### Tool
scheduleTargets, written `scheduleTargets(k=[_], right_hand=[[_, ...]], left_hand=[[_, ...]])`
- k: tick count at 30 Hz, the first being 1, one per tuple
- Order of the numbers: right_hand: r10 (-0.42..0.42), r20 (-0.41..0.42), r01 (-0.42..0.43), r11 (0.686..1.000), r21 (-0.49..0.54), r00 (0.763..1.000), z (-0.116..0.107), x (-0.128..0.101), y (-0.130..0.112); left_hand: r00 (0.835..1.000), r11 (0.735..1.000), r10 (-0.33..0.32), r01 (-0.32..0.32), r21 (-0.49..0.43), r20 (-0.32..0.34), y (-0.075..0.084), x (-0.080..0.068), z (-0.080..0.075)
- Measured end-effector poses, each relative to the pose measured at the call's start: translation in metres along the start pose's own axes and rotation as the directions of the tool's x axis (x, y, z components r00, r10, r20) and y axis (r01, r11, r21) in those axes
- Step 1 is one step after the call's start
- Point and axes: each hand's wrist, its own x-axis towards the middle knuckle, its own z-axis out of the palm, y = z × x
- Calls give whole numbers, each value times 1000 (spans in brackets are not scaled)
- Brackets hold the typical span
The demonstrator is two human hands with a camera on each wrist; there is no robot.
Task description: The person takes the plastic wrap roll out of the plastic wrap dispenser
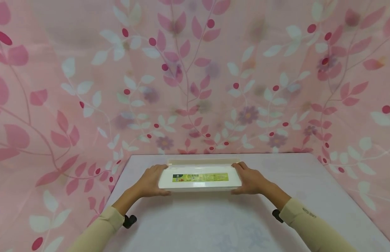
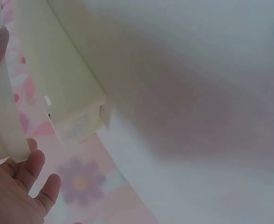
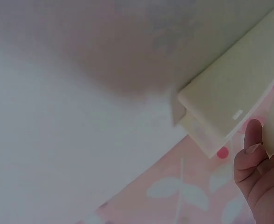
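A white lid (image 1: 198, 184) with a green printed label (image 1: 200, 177) is held level between both hands, near the back of the table. My left hand (image 1: 152, 182) grips its left end, thumb at the near edge and fingers at the far edge. At the opposite end my right hand (image 1: 251, 180) holds it the same way. Below and behind the lid, a cream rectangular box (image 2: 58, 56) stands on the table. Both wrist views show a gap between box and lid. Mostly the lid hides the box in the head view; its inside cannot be seen.
A pale cloth covers the table (image 1: 201, 220), whose back edge lies just behind the box. Pink floral curtain (image 1: 195, 80) hangs behind and along both sides. Small black devices sit at the left wrist (image 1: 129, 221) and right wrist (image 1: 277, 215).
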Motion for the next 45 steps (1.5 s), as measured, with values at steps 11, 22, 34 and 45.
scheduleTargets(k=[11,22,34,45], right_hand=[[0,3,0,1000,3,1000,12,-11,-7],[-17,55,16,1000,17,998,22,-23,-6],[-51,80,49,998,28,995,28,-24,-1],[-66,73,62,997,50,995,30,-28,-1]], left_hand=[[999,999,28,-29,20,16,-6,-17,17],[994,999,32,-34,17,101,-2,-32,27],[988,999,6,1,-41,157,-2,-33,25],[983,987,25,4,-159,183,0,-37,27]])
